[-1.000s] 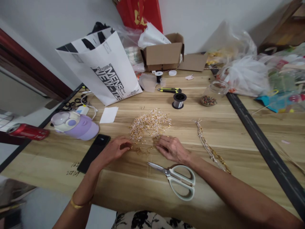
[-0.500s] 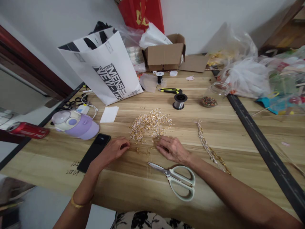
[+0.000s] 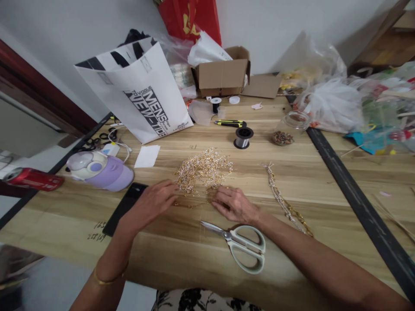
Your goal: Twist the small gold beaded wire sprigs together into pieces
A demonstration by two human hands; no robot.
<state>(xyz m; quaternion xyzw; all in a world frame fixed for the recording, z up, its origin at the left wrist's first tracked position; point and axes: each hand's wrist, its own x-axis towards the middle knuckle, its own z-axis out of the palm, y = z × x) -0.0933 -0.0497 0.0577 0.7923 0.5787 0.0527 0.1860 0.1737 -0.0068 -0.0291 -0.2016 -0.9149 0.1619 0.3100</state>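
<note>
A thin gold strand stretches low over the wooden table between my two hands. At its left end my left hand is closed, fingers bent and pressed together. My right hand is closed at the strand's other end, resting on the tabletop; its fingertips are partly hidden. Just beyond both hands lies a loose heap of small gold and clear beaded pieces. Scissors with pale handles lie near my right wrist, blades pointing left. To the right, gold and silver chains lie in a bundle.
A black phone lies beside my left forearm, a purple bottle beyond it. Further back are a wire spool, a utility knife, a bead jar, a white paper bag and a cardboard box.
My left hand has turned more palm-down, its fingers moving slightly up toward the heap. The gold strand, slack and curled before, is now straighter between my hands. My right hand has barely moved.
</note>
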